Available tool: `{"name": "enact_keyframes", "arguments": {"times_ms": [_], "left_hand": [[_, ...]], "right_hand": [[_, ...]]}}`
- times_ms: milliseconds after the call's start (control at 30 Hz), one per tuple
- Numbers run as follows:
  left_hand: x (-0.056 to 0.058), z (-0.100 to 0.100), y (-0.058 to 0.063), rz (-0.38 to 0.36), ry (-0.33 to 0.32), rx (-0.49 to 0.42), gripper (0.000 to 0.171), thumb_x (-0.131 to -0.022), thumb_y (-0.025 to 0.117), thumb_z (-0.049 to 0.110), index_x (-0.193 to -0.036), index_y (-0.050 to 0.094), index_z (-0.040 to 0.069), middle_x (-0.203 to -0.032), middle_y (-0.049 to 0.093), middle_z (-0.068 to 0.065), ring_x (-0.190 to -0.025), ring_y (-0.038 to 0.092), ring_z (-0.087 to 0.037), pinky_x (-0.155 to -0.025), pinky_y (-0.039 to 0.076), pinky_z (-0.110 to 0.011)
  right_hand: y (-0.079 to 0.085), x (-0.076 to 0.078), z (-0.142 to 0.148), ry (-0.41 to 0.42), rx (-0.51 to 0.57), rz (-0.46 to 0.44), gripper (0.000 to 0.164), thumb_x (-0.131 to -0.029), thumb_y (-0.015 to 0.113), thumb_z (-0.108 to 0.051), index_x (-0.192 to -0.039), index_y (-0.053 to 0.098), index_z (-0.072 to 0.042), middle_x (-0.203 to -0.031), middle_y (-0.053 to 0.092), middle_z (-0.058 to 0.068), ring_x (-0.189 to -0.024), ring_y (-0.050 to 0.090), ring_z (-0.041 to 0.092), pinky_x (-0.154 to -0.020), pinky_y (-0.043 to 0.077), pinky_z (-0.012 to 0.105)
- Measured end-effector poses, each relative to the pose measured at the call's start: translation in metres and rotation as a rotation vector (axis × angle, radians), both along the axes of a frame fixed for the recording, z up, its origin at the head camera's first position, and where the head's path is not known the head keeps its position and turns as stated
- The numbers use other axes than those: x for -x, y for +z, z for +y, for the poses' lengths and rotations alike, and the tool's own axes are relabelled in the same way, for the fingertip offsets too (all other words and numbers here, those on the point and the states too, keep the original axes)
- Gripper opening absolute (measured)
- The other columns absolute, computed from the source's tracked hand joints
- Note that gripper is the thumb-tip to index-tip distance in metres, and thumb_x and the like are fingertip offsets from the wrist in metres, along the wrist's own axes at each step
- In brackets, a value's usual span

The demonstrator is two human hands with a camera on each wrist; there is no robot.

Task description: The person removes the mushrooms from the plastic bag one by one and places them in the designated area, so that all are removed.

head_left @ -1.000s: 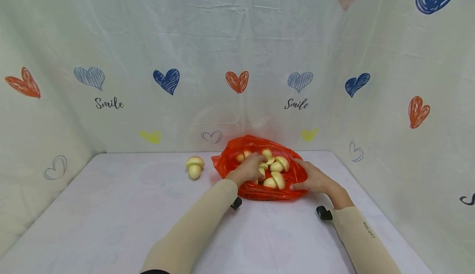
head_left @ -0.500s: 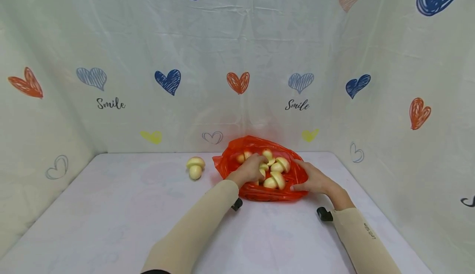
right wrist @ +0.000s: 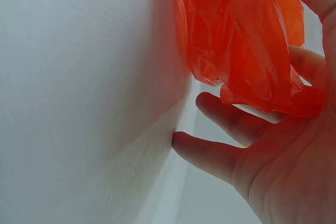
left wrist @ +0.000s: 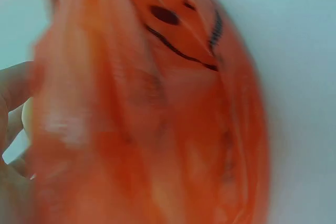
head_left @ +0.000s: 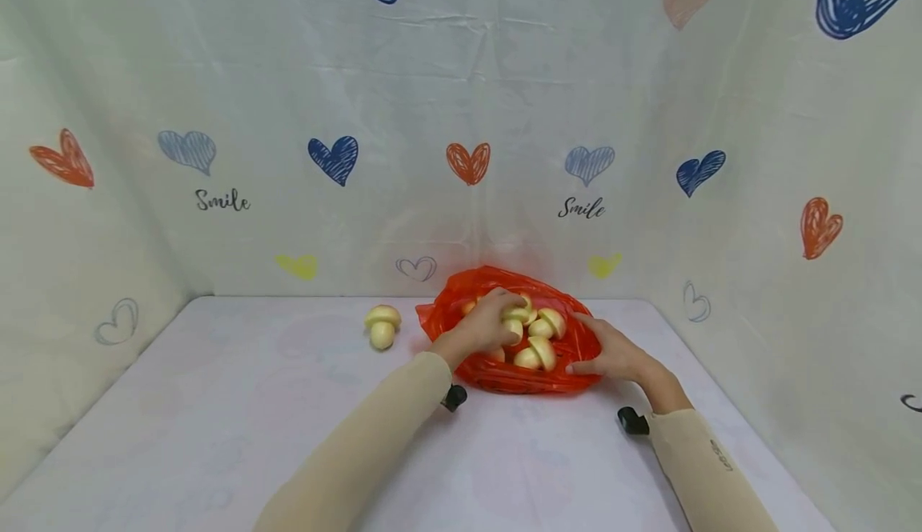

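We mark the left hand (head_left: pixel 479 326) pinching a mushroom (head_left: pixel 513 330) at the mouth of the thin, likely floppy red bag (head_left: pixel 519 380), right hand (head_left: pixel 618 352) holding its side, fingers spread; mushroom probably light, firm, smooth, best gripped round cap or stem.

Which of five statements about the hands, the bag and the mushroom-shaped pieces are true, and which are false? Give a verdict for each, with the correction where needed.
1. The left hand is at the mouth of the red bag. True.
2. The right hand touches the bag's right side. True.
3. The bag is knotted shut. False: its mouth is open, with several mushroom-shaped pieces showing inside.
4. Every mushroom-shaped piece is in the bag. False: a lone piece lies on the table, left of the bag.
5. Both sleeves are beige. True.
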State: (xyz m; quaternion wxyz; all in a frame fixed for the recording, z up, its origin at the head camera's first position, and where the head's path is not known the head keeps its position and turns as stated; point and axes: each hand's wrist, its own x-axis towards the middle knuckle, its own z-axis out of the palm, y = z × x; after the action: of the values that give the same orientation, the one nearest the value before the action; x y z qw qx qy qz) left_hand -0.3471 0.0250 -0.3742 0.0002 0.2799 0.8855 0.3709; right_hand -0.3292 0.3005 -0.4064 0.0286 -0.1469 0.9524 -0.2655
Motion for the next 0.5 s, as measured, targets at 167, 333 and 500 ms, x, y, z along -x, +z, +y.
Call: {"name": "enact_keyframes", "arguments": {"times_ms": [167, 333, 500], "left_hand": [[-0.021, -0.011, 0.014, 0.033, -0.035, -0.018, 0.052, -0.082, 0.075, 0.015, -0.129, 0.057, 0.023, -0.129, 0.045, 0.005, -0.112, 0.046, -0.015, -0.085, 0.048, -0.024], [-0.046, -0.030, 0.026, 0.102, -0.099, -0.028, 0.052, -0.082, 0.074, 0.016, -0.131, 0.056, 0.021, -0.131, 0.046, 0.005, -0.119, 0.044, -0.014, -0.095, 0.045, -0.030], [-0.066, -0.054, 0.030, 0.139, -0.140, -0.081, 0.051, -0.082, 0.074, 0.016, -0.129, 0.057, 0.021, -0.130, 0.046, 0.007, -0.118, 0.043, -0.011, -0.092, 0.047, -0.030]], "right_hand": [[-0.001, 0.000, -0.001, 0.002, 0.004, 0.005, 0.101, -0.069, 0.080, -0.049, -0.149, 0.029, -0.014, -0.144, 0.036, 0.018, -0.128, 0.036, 0.040, -0.093, 0.043, 0.059], [-0.001, -0.001, -0.001, 0.005, 0.012, 0.011, 0.101, -0.069, 0.080, -0.049, -0.149, 0.029, -0.013, -0.144, 0.035, 0.018, -0.129, 0.035, 0.041, -0.094, 0.041, 0.061], [-0.002, 0.000, -0.001, 0.000, 0.013, 0.011, 0.101, -0.069, 0.081, -0.047, -0.149, 0.029, -0.014, -0.144, 0.036, 0.017, -0.128, 0.036, 0.040, -0.094, 0.042, 0.060]]}}
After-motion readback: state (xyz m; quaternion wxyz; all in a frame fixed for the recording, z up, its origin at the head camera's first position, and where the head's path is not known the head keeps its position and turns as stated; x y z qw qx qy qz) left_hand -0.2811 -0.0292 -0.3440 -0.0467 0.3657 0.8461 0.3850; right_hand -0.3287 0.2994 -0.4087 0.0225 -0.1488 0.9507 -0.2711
